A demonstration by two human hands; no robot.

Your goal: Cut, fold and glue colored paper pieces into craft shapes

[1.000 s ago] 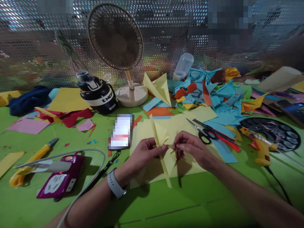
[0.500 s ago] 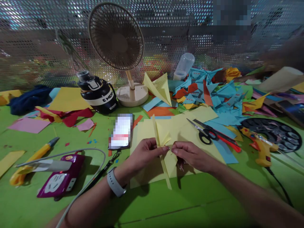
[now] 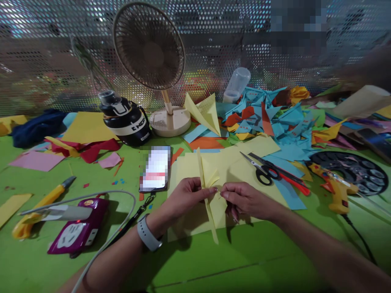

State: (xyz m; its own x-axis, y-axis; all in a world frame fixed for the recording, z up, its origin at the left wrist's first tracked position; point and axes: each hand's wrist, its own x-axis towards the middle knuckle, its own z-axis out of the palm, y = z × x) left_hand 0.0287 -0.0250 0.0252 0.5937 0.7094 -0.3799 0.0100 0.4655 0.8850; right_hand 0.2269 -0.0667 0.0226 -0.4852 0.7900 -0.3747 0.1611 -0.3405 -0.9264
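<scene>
Between my hands is a folded piece of pale yellow paper (image 3: 210, 221), with a long narrow ridge and a flap standing up in its middle. My left hand (image 3: 191, 194) grips it along the ridge, thumb on top and fingers behind. Close by on the right, my right hand (image 3: 246, 200) pinches at the paper's edge with thumb and forefinger; its lower fingers are curled underneath. Whether the paper lies in that pinch is hard to make out. Sheets of the same yellow paper (image 3: 183, 219) lie flat beneath. Black-handled scissors (image 3: 265, 173) rest to the right.
A phone (image 3: 155, 169) lies left of the sheets. Farther left are a purple device (image 3: 81, 230) with a cable and a yellow-handled tool (image 3: 45, 205). A fan (image 3: 166, 122) and a black bottle (image 3: 126, 124) stand behind. Blue folded papers (image 3: 284, 122) and a glue gun (image 3: 339, 191) are at right.
The folded paper's near end has shifted slightly left. My right hand's lower fingers have moved a little; both hands stay in nearly the same place.
</scene>
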